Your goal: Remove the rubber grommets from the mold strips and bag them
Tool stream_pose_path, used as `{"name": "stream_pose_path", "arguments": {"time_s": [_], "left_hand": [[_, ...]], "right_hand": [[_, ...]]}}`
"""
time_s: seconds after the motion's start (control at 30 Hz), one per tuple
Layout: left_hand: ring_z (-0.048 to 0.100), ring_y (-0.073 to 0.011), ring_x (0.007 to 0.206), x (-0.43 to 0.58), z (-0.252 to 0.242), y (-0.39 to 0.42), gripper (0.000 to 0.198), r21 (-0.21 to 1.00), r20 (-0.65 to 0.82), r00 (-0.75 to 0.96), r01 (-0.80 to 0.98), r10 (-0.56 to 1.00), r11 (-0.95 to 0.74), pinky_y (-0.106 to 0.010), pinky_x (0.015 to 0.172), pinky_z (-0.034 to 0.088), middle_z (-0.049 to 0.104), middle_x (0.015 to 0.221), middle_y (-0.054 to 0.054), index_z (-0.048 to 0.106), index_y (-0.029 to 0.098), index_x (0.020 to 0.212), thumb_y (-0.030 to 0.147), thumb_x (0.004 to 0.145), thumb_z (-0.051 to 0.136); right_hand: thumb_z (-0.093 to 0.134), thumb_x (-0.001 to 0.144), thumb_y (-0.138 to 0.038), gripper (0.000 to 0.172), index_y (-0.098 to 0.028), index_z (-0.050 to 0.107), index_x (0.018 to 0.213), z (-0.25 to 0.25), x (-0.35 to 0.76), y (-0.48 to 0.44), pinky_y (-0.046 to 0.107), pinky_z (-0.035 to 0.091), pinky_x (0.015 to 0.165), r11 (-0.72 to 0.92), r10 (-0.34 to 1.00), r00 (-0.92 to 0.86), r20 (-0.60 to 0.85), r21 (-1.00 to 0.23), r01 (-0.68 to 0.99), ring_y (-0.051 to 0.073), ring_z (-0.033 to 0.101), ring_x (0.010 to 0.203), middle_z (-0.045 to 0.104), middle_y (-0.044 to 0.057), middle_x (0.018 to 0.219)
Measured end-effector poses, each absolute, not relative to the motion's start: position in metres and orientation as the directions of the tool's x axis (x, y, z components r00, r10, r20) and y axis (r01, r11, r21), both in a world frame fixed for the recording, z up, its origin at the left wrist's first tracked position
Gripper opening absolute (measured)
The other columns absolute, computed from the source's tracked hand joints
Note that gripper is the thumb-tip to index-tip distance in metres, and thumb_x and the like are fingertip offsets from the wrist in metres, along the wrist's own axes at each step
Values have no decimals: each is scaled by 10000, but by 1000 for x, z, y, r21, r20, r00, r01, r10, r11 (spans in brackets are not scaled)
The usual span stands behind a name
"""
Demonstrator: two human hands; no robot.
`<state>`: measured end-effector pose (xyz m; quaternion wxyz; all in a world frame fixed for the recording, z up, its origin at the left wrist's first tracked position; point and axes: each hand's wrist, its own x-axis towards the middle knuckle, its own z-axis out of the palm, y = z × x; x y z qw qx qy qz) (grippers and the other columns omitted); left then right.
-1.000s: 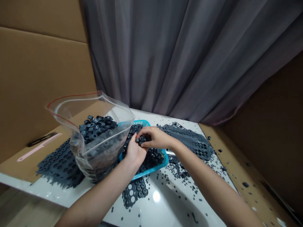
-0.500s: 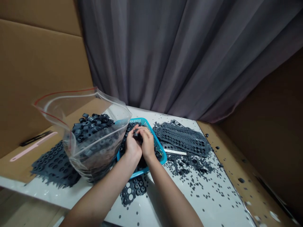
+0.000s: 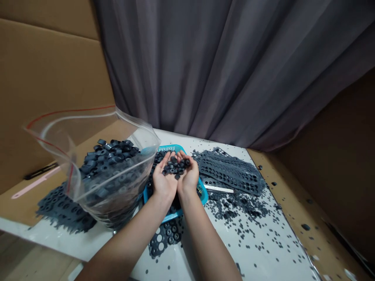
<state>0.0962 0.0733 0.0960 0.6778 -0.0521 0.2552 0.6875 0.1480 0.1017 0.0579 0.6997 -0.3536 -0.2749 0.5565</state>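
My left hand and my right hand are cupped side by side, palms up, over a blue basket. Across both palms lies a heap of small black rings. More black rings fill the basket beneath, partly hidden by my hands. Left of the basket stands an unzipped clear zip bag with a large pile of dark rings inside; its mouth gapes toward the upper left.
Punched dark foam sheets lie on the right beside a white stick and scattered bits. Other sheets lie at left, near a pink strip. A curtain hangs behind.
My hands have opened from a closed cup to a wide one, showing the rings in them. The bag's mouth has spread slightly to the left.
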Motion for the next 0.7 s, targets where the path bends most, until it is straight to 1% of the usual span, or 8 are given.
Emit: {"name": "stream_pose_path", "arguments": {"time_s": [0.1, 0.17, 0.23, 0.33, 0.43, 0.5, 0.6, 0.7], "left_hand": [[625, -205, 998, 96, 98, 69, 375, 274, -374, -66, -961, 925, 42, -355, 914, 470, 621, 1161, -120, 565, 123, 1163, 222, 867, 357], [581, -224, 1090, 95, 99, 67, 415, 267, -323, -59, -963, 945, 31, -369, 950, 447, 571, 1251, -124, 533, 123, 1213, 238, 858, 353], [546, -236, 1142, 95, 98, 66, 462, 269, -280, -52, -963, 959, 27, -394, 977, 424, 535, 1299, -119, 495, 134, 1263, 230, 832, 358], [508, -249, 1187, 92, 95, 66, 556, 278, -224, -44, -960, 974, 20, -448, 1004, 388, 514, 1324, -115, 447, 152, 1315, 190, 765, 371], [470, -264, 1223, 90, 93, 65, 630, 276, -159, -24, -961, 987, 21, -484, 1032, 339, 495, 1345, -101, 441, 183, 1325, 168, 697, 388], [438, -260, 1251, 89, 93, 63, 660, 281, -124, -7, -959, 992, 28, -480, 1053, 307, 484, 1357, -85, 440, 202, 1327, 159, 670, 388], [400, -243, 1280, 90, 95, 61, 674, 307, -83, 2, -951, 997, 28, -450, 1072, 286, 483, 1360, -74, 434, 195, 1333, 147, 663, 378], [385, -245, 1289, 91, 97, 59, 641, 348, -60, -23, -937, 998, 0, -431, 1073, 292, 495, 1350, -68, 456, 193, 1321, 165, 686, 374]], "right_hand": [[460, 685, -307, 153, -210, 567, 734, 66, 147, 96, 343, 453, 983, 121, 927, 324, -190, -666, -736, 181, 611, 1036, 692, 31, 972], [444, 689, -292, 174, -209, 582, 755, 70, 145, 92, 346, 433, 1008, 140, 910, 351, -220, -634, -760, 181, 601, 1065, 694, 32, 987], [423, 705, -295, 197, -211, 589, 773, 72, 145, 88, 353, 414, 1027, 164, 904, 369, -216, -622, -765, 181, 592, 1087, 689, 32, 1020], [386, 730, -327, 262, -211, 599, 829, 71, 145, 86, 375, 416, 1026, 176, 916, 365, -168, -647, -742, 192, 568, 1126, 668, 40, 1096], [356, 738, -358, 325, -206, 604, 885, 69, 146, 87, 400, 425, 1016, 176, 928, 348, -132, -669, -722, 202, 540, 1162, 651, 51, 1136], [359, 734, -353, 321, -209, 603, 885, 68, 146, 87, 401, 418, 1024, 168, 928, 342, -150, -652, -740, 200, 538, 1165, 655, 49, 1125], [380, 725, -325, 287, -216, 602, 870, 69, 146, 87, 391, 411, 1032, 146, 930, 321, -180, -621, -770, 195, 547, 1155, 662, 42, 1111], [382, 731, -332, 299, -216, 609, 886, 69, 147, 87, 406, 423, 1021, 133, 942, 300, -152, -651, -747, 201, 542, 1161, 657, 45, 1122]]}}
